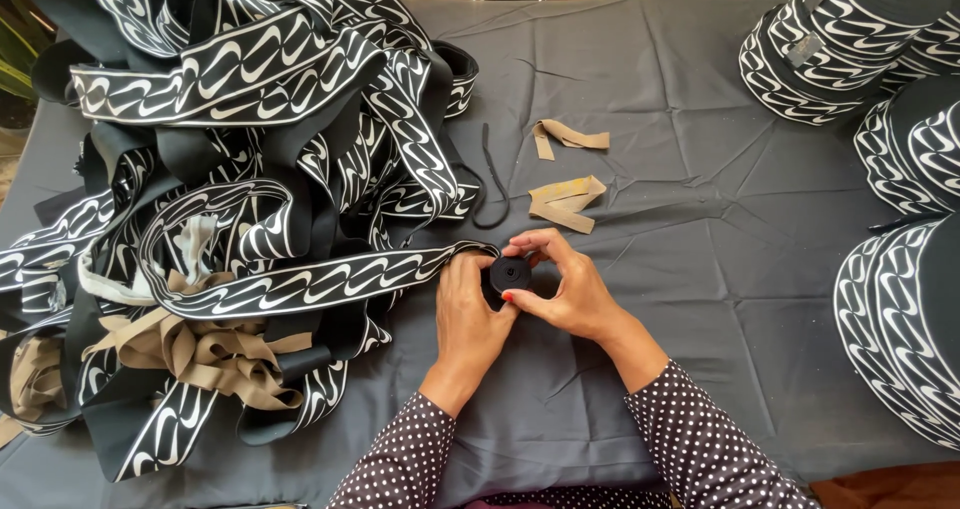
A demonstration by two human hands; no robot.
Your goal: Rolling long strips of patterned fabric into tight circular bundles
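Over grey cloth (pixel 640 169), both hands' fingers (pixel 545 244) curled tight around small black roll (pixel 510 272)

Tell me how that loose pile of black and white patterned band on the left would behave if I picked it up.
The loose band pile probably lifts floppy: it lies in soft loops and folds. It likely drags tangled, since strands cross each other and the tan strips. One end runs to the small roll, so that may tug along.

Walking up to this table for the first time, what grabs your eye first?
The big tangled heap of black-and-white patterned band filling the left side of the dark cloth. At centre, the left hand and right hand pinch a small black roll where one strand ends. Neatly wound rolls of the same band sit stacked at the right edge.
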